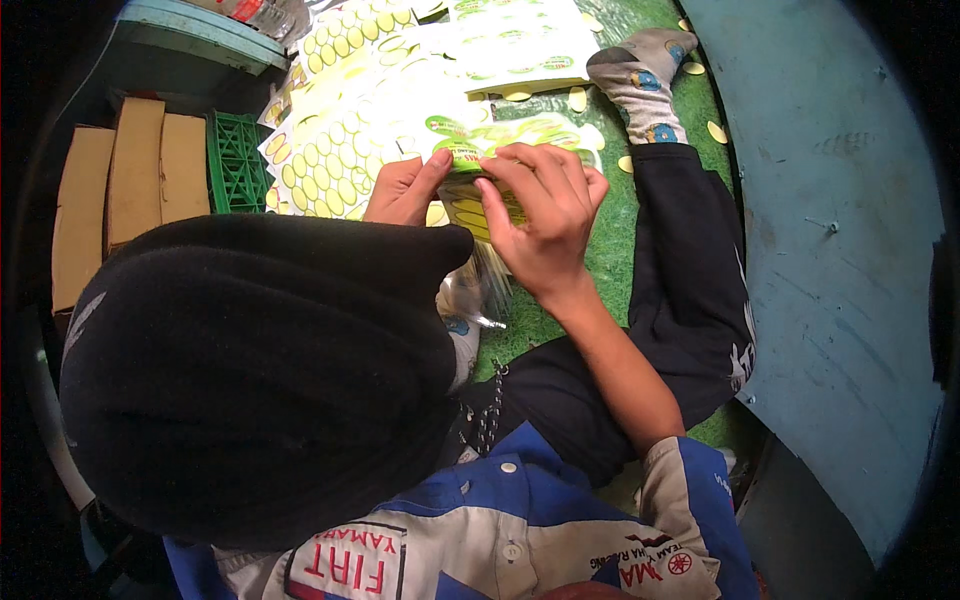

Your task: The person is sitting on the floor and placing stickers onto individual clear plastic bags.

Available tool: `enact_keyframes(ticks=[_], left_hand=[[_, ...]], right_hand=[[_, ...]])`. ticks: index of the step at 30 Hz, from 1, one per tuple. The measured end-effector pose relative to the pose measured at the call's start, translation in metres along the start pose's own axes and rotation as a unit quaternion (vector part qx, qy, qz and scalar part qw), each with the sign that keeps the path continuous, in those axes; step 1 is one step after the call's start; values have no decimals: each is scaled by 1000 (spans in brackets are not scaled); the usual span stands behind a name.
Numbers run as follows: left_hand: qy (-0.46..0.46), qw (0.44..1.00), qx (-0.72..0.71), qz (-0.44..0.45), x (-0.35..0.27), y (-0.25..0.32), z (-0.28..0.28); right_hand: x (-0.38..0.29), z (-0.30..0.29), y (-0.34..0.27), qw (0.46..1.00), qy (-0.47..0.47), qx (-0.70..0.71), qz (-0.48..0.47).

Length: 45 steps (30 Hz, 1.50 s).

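My left hand (405, 187) pinches a green printed oval label (466, 159) between its thumb and fingers. The tips of the thumb and forefinger of my right hand (551, 199) meet at the label's right edge, with the other fingers curled above. Beneath the hands hangs a layered piece with yellow ovals (472, 214); how it joins the label is hidden. Just past my hands lies a sheet of green oval labels (532, 135). Clear plastic packaging (469, 296) rests below my hands, partly covered by my left knee.
Sheets with yellow ovals (326, 169) spread ahead, beside a stack of printed label sheets (525, 45). Loose oval pieces (577, 99) dot the green mat (607, 277). Cardboard boxes (135, 169) and a green plastic crate (236, 161) stand left. A blue panel with protruding screws (832, 225) borders the right.
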<state>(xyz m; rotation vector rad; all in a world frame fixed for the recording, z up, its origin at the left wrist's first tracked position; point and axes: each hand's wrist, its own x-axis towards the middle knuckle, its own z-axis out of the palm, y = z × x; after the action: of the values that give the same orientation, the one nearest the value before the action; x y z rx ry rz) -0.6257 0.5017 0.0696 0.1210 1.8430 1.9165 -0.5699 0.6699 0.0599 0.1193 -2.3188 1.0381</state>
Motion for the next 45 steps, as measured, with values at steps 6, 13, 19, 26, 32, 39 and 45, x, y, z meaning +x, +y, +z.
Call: enact_keyframes(ticks=[6,13,19,26,32,39,45], left_hand=[[70,995,-64,-15,1,7,12],[194,979,24,64,13,7,-7],[348,928,-18,132,25,35,-30],[359,925,-12,128,32,35,-35],[356,922,-15,154,33,37,-39],[338,917,-30,207,33,46,-50],[385,894,-31,226,32,46,-60]], right_hand=[[-5,4,-9,998,59,-20,-6],[2,-2,9,976,67,158,137],[-14,8,76,957,-96,-21,272],[-25,35,92,939,-130,-123,293],[-51,23,102,964,-15,-114,239],[-56,22,79,937,-108,-268,196],[-54,2,34,967,-87,89,223]])
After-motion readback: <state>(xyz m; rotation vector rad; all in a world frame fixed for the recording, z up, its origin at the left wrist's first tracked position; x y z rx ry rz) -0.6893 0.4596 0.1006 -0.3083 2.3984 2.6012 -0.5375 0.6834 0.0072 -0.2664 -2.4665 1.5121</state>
